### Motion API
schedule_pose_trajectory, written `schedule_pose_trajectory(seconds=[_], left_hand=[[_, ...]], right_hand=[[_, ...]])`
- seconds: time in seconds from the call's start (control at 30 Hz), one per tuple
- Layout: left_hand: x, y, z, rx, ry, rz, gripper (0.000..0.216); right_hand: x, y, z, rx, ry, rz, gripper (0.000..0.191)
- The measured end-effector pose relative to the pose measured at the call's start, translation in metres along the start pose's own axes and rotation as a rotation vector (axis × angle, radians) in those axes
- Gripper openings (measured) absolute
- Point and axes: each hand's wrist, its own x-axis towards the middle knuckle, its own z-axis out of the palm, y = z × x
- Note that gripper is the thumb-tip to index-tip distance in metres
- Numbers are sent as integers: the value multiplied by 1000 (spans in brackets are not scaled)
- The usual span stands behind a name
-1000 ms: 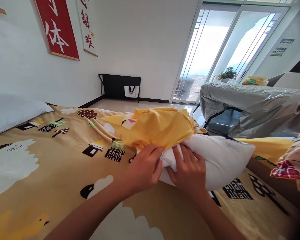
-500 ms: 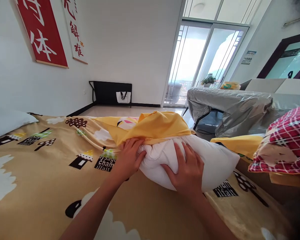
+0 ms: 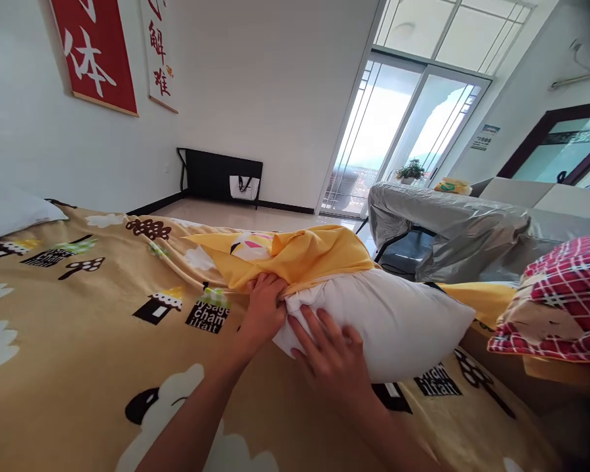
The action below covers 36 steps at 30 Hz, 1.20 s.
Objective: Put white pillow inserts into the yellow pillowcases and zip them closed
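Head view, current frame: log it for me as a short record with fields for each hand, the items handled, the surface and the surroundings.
Left hand: left hand curled on the edge of the yellow cloth
Right hand: right hand with fingers spread, resting on the white pillow
Cloth and pillow: cloth bunched over the pillow's far left part; the rest of the pillow bare
Surface: tan printed blanket under both
Right edge: red plaid cushion
Background: red scroll, white bag, glass door
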Motion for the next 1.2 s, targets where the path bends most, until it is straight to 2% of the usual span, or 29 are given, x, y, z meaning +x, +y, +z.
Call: schedule_pose_trajectory(seconds=[0.27,0.47,0.63,0.73,0.87,0.97,1.07,1.13,1.2], left_hand=[[-13,9,16,58,104,94,17],[-21,20,24,193,67,235,13],[-25,28,28,227,47,256,16],[-24,25,29,192,89,265,18],[-24,14,32,224,223,341,28],[-26,-2,40,294,382,429,30],[-27,-21,46,338,569,463,22],[-28,-32,48,314,587,456,16],[-28,-40,49,225,544,439,13]], right_hand=[[11,6,7,1,-210,53,36],[16,14,18,-52,-217,104,20],[18,22,21,-51,-211,159,16],[14,21,21,-63,-135,187,19],[5,20,22,-81,25,212,23],[-3,23,21,-53,79,203,30],[-11,25,20,-19,158,162,39],[-14,25,18,3,209,134,44],[-15,25,13,41,234,119,46]])
